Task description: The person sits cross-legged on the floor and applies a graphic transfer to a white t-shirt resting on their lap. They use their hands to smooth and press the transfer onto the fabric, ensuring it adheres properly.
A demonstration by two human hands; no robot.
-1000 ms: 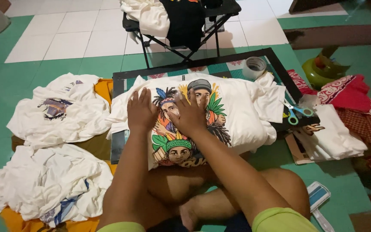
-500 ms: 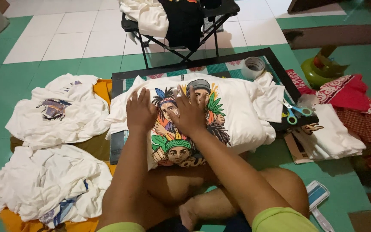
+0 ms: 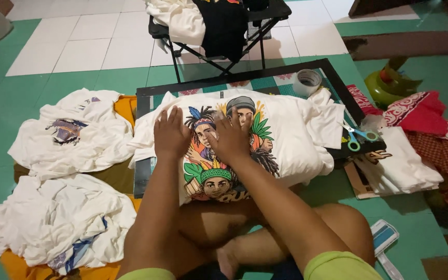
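Left hand: (image 3: 171,134) flat, fingers straight and together, palm pressed on the white cotton T-shirt with a colourful printed picture of heads and leaves (image 3: 286,135), at the left edge of the print; grips nothing.
Right hand: (image 3: 230,139) flat too, fingers slightly spread, laid right on the print near the centre of the frame; grips nothing.
Printed shirt: spread out at the centre of the frame, print side up, over a black-framed rectangular board (image 3: 146,96) lying on the green floor (image 3: 6,67); lower edge just above the crossed bare legs.
Left side of frame: two heaps of crumpled white shirts, the upper one (image 3: 73,137) with a small dark print, the lower one (image 3: 53,223) partly over orange cloth.
Upper right of board: roll of clear tape (image 3: 307,82), touching the shirt's far corner.
Right edge of board: scissors with green and blue handles (image 3: 358,135), just beside the shirt's sleeve.
Further right: folded white cloth (image 3: 400,166) on brown cardboard, red patterned fabric (image 3: 416,111) above it.
Top of frame: black folding stand (image 3: 265,21) draped with white and black garments, on pale tiles.
Lower right: pale blue and white lint roller (image 3: 385,241) on the floor, near the knee.
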